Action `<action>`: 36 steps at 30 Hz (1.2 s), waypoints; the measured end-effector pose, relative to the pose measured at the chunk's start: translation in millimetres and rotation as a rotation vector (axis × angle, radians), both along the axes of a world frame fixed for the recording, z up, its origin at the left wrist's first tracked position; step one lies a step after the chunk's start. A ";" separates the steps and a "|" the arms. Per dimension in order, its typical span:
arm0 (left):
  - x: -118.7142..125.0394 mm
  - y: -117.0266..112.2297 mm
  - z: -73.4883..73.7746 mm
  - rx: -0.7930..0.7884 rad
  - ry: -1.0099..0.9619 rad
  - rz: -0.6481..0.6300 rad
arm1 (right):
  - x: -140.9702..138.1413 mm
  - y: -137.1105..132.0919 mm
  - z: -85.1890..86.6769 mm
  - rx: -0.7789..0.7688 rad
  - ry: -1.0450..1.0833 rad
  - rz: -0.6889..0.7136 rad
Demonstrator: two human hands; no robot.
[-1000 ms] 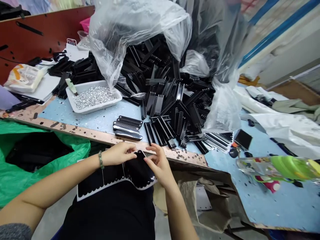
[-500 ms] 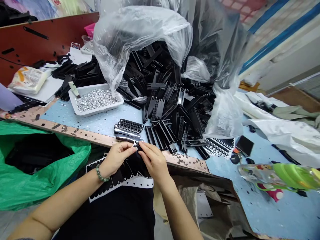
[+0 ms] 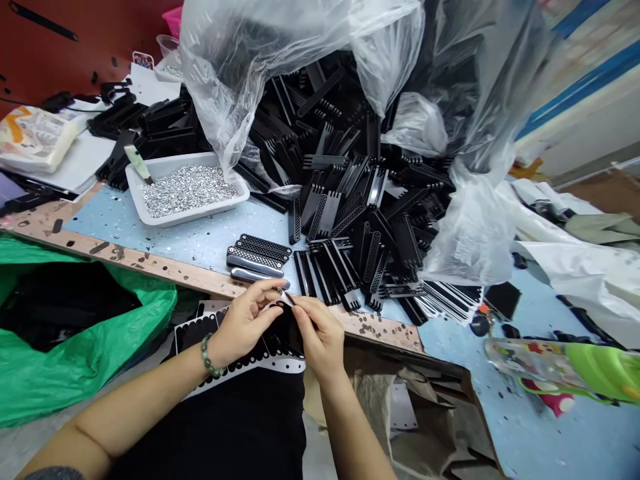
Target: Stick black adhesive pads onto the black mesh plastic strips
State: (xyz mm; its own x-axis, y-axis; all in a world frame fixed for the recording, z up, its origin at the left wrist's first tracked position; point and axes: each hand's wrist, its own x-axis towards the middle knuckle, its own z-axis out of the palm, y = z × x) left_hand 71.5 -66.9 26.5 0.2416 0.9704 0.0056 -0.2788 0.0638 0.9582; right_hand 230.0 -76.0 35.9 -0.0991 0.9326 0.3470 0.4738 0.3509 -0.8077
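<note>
My left hand [image 3: 246, 321] and my right hand [image 3: 320, 333] meet over my lap, just below the table edge. Both pinch a small black piece with a thin white backing [image 3: 286, 298] between their fingertips. Under them lies a white sheet of black stickers [image 3: 235, 353], partly hidden by my hands. A bead bracelet is on my left wrist. On the table just above my hands lie three finished comb pieces [image 3: 257, 257] side by side. Behind them a big heap of black combs [image 3: 350, 180] spills from a clear plastic bag [image 3: 280, 60].
A white tray of silver rhinestones [image 3: 187, 188] stands at the left on the blue table [image 3: 200, 237]. A green bag [image 3: 75, 333] hangs at the left below the table edge. A brown paper bag [image 3: 425, 413] is at my right. A plastic bottle [image 3: 565, 363] lies at the right.
Both hands have come up from the sticker sheet toward the table edge and closed together, pinching the small piece. The view has shifted slightly down and left.
</note>
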 end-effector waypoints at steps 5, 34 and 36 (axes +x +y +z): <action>3.3 4.2 -16.4 0.050 0.163 0.052 | -0.6 2.9 -15.4 -0.043 0.045 -0.172; -98.0 103.8 -42.8 -0.126 0.510 -0.054 | -66.6 129.6 -30.9 -0.188 -0.386 0.292; -99.8 106.2 -42.7 -0.108 0.545 -0.060 | -68.1 131.4 -30.5 -0.211 -0.418 0.300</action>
State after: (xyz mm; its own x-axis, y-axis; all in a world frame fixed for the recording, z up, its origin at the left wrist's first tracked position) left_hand -28.2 39.3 -16.2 0.2371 0.9429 -0.2339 0.2624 0.1697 0.9499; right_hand 161.8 55.4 5.5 -0.4600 0.8874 0.0301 0.6733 0.3706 -0.6398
